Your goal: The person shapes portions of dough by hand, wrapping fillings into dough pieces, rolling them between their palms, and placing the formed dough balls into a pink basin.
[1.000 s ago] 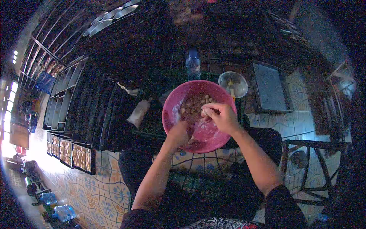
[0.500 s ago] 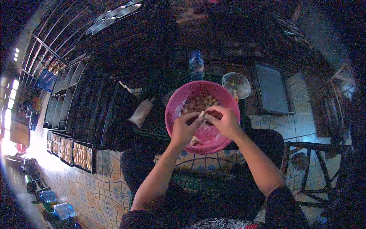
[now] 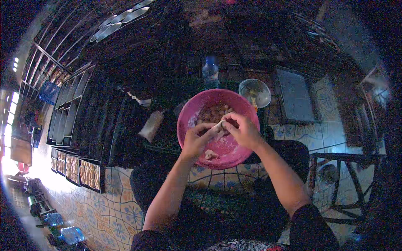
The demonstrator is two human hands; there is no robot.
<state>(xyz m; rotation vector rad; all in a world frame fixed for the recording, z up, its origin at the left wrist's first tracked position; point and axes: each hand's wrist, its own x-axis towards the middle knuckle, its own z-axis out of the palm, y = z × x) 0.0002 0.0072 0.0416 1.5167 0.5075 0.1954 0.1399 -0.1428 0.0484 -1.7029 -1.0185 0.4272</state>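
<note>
A pink basin (image 3: 183, 136) stands in front of me, with white flour on its inside. My left hand (image 3: 197, 140) and my right hand (image 3: 245, 133) meet over its middle. Between their fingertips is a small pale piece of dough (image 3: 218, 126), pinched from both sides. Behind the fingers, several small round balls (image 3: 214, 112) lie along the far side of the basin, partly hidden by my hands. A pale lump of dough (image 3: 210, 155) rests near the basin's close edge.
Beyond the basin stand a water bottle (image 3: 210, 73) and a metal bowl (image 3: 262, 97). A plastic bag (image 3: 151, 126) with pale contents lies left of it. To the right is a flat tray (image 3: 295, 96). Trays of bread (image 3: 89, 173) are at far left, by a tiled floor (image 3: 113, 213).
The right hand's fingers have folded further over the dough piece, and the hands stay together over the basin. The whole view has shifted slightly.
</note>
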